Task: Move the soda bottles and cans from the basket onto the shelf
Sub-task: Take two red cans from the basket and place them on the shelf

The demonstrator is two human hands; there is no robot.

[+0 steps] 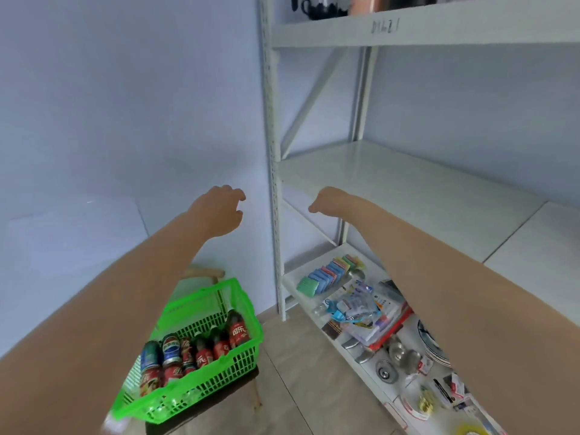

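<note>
While the bottles and cans sit in the basket, my left hand and right hand hover empty, fingers loosely curled, near the bare shelf's front edge.

You get a single wide-angle view from your head, facing forward and down toward the white metal shelf unit ahead and to your right. Both bare forearms stretch out from the bottom corners, close to the lens. The green plastic basket sits low, left of centre.
</note>
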